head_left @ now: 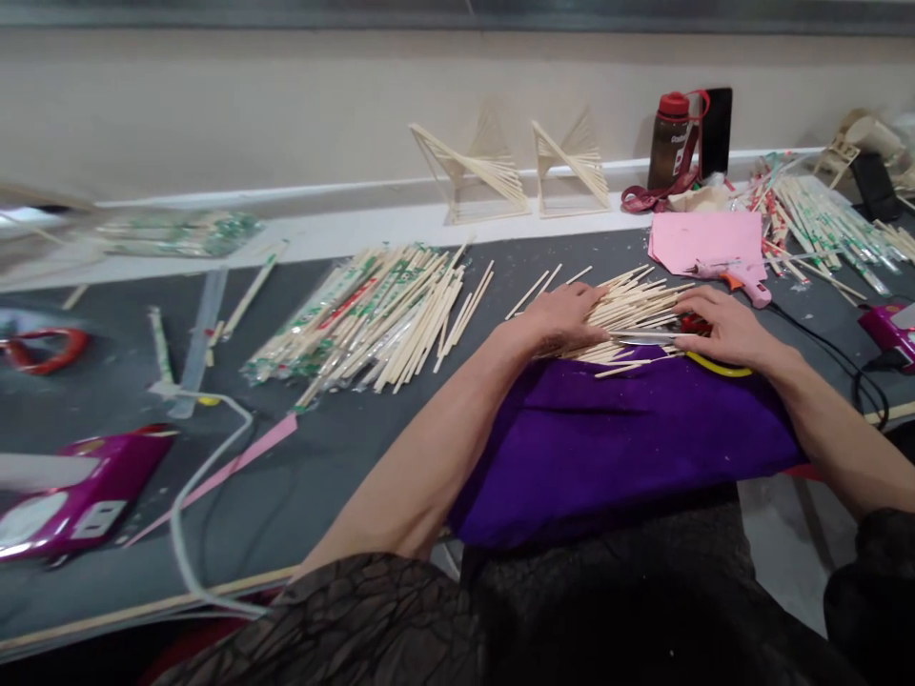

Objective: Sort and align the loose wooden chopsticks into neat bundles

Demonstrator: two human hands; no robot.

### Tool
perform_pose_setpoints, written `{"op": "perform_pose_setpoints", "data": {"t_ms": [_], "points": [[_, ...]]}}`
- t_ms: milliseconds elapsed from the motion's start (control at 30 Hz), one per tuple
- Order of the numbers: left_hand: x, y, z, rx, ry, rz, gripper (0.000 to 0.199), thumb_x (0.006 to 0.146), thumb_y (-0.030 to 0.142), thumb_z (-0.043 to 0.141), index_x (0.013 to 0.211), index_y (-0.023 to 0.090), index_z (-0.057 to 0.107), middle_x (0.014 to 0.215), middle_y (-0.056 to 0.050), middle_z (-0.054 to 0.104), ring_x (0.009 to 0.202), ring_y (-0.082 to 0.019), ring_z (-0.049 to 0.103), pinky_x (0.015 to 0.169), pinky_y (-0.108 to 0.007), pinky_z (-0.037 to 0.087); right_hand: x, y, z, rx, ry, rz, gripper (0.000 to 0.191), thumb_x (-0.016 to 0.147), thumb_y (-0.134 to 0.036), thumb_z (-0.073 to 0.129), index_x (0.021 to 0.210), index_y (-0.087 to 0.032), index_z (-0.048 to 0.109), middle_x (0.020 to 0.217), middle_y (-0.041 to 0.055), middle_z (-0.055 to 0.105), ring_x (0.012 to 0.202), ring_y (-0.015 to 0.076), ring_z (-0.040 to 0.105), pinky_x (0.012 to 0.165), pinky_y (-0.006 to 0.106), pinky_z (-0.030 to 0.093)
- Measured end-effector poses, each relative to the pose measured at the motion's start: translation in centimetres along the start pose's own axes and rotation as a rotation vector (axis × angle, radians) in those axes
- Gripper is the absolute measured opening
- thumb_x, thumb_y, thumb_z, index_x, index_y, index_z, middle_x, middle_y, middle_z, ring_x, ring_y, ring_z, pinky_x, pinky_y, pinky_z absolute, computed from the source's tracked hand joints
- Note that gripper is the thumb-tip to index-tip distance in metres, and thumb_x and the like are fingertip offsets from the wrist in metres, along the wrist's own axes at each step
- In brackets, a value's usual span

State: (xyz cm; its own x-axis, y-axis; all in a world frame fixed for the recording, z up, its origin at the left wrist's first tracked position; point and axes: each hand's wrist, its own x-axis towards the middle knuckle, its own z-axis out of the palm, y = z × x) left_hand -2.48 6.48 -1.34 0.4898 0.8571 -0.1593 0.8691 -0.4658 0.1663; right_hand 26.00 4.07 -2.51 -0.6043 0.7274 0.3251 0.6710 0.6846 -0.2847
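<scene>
My left hand [568, 316] curves round the left end of a loose pile of bare wooden chopsticks [636, 300]. At the pile's right end my right hand [725, 329] has its fingers bent against the chopsticks, its thumb by the scissors. Between the hands lies a pair of scissors [647, 337], blades pointing left, with red and yellow showing on the handles; my right hand partly covers them. A purple cloth [629, 429] spreads under the near side of the pile and hangs over the table edge toward my lap.
Left of my arm lie wrapped chopsticks [335, 314]. Two stick structures [472, 171] stand by the wall, near a bottle [668, 143]. A pink glue gun [736, 276] with a black cord lies right, beside pink paper [704, 238]. A white cable [182, 534] crosses the left side.
</scene>
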Motion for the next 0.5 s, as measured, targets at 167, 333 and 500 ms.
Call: {"op": "perform_pose_setpoints", "data": {"t_ms": [167,333,500], "points": [[-0.9,-0.2,-0.4,0.012,0.042,-0.160,0.069,0.083,0.047,0.051,0.144,0.017,0.037,0.139,-0.019,0.049,0.125,-0.033,0.047,0.100,-0.042,0.040,-1.4,0.7,-0.5,0.018,-0.104,-0.064,0.037,0.082,-0.043,0.060,0.109,-0.019,0.066,0.116,0.0137,0.062,0.111,0.0294,0.055,0.095,0.047,0.043],[-2.7,-1.5,-0.5,0.050,0.102,-0.456,0.058,0.084,0.043,0.053,0.134,0.016,0.045,0.123,-0.023,0.058,0.111,-0.036,0.058,0.089,-0.045,0.047,-2.4,0.1,-0.8,-0.005,-0.094,-0.082,0.042,0.083,-0.043,0.058,0.117,-0.019,0.065,0.125,0.0161,0.057,0.115,0.0306,0.053,0.096,0.050,0.043],[-4.9,-4.1,-0.1,0.027,0.199,-0.670,0.052,0.083,0.043,0.057,0.125,0.013,0.049,0.120,-0.029,0.057,0.108,-0.041,0.059,0.086,-0.052,0.048,-3.0,-0.6,-0.7,-0.066,-0.077,-0.086,0.040,0.085,-0.039,0.055,0.120,-0.019,0.063,0.126,0.0161,0.056,0.119,0.0308,0.051,0.099,0.050,0.042]]}}
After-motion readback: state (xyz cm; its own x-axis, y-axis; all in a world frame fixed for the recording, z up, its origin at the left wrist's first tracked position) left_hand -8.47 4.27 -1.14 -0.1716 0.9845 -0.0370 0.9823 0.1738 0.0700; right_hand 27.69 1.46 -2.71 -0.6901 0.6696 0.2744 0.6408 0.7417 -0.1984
